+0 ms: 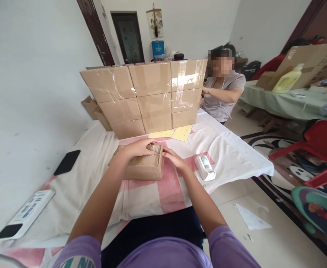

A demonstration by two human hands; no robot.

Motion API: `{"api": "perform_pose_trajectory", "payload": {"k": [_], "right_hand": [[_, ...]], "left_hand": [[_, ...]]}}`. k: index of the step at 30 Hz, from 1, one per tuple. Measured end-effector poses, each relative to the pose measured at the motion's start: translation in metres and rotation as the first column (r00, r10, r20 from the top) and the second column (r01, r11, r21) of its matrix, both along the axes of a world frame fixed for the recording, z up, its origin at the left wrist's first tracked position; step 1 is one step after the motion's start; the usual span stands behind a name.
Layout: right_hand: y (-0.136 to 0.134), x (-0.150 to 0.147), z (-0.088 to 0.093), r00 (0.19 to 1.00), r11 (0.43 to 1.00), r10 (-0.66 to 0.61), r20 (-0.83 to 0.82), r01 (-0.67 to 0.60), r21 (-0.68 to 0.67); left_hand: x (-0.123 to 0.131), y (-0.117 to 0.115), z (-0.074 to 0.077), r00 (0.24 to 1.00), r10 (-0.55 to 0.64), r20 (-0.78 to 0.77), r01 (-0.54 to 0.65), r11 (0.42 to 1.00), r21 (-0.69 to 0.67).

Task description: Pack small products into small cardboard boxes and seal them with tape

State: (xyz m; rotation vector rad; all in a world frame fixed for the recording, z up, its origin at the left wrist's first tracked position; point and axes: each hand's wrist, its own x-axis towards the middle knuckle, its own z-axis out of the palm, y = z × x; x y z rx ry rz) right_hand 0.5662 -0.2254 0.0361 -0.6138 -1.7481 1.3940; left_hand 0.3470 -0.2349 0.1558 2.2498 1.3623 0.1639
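A small brown cardboard box [143,172] lies on the cloth-covered table in front of me, with clear tape on its top. My left hand [138,147] rests over the top, its thumb and fingers curled at the right end of the lid. Against the right end of the same box, my right hand [174,158] presses with bent fingers. Both hands grip the box between them; some fingertips are hidden. To the right of my right hand sits a white tape dispenser-like device [205,168].
Behind the box stands a tall stack of taped cartons [154,98], with yellow sheets [182,133] at its foot. On the left lie a black flat pad [67,162] and a white device [26,214]. Another person [221,85] is beyond the stack. A red chair [319,149] stands right.
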Motion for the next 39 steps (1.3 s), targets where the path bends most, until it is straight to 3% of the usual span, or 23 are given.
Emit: {"api": "perform_pose_trajectory", "payload": {"k": [5,9,13,16,20,26,30,36,39], "right_hand": [[0.002,-0.007,-0.007,0.997,1.000,0.008,0.082,-0.007,-0.006],[0.005,-0.009,-0.011,0.989,0.999,0.025,0.146,-0.028,0.018],[0.005,-0.008,-0.013,0.979,0.999,0.036,0.199,-0.041,0.022],[0.005,-0.008,-0.013,0.981,0.999,0.016,0.194,-0.022,0.025],[0.005,-0.009,-0.014,0.986,1.000,-0.007,0.165,0.002,0.029],[0.006,-0.010,-0.018,0.992,0.998,-0.023,0.126,0.015,0.065],[0.009,-0.011,-0.019,0.991,0.993,-0.096,0.092,0.089,0.081],[0.006,-0.005,-0.011,0.969,0.968,-0.237,-0.072,0.242,0.062],[0.000,0.000,-0.004,0.955,0.956,-0.258,-0.148,0.274,0.105]], "left_hand": [[-0.017,-0.005,0.003,0.985,0.079,-0.152,-0.066,0.994,0.091],[-0.016,-0.010,0.000,0.948,0.043,-0.316,-0.007,0.993,0.115],[-0.012,-0.023,0.002,0.952,-0.033,-0.304,0.129,0.945,0.300],[-0.013,-0.032,0.007,0.963,-0.032,-0.269,0.152,0.885,0.441],[-0.015,-0.034,0.010,0.972,0.049,-0.229,0.078,0.854,0.514],[-0.004,-0.034,0.000,0.990,0.021,-0.139,0.056,0.849,0.526],[0.002,-0.027,-0.004,0.985,0.131,-0.112,-0.050,0.837,0.544],[0.011,-0.011,0.003,0.932,0.354,-0.080,-0.257,0.799,0.544],[0.018,-0.002,0.001,0.950,0.311,0.020,-0.275,0.804,0.527]]}}
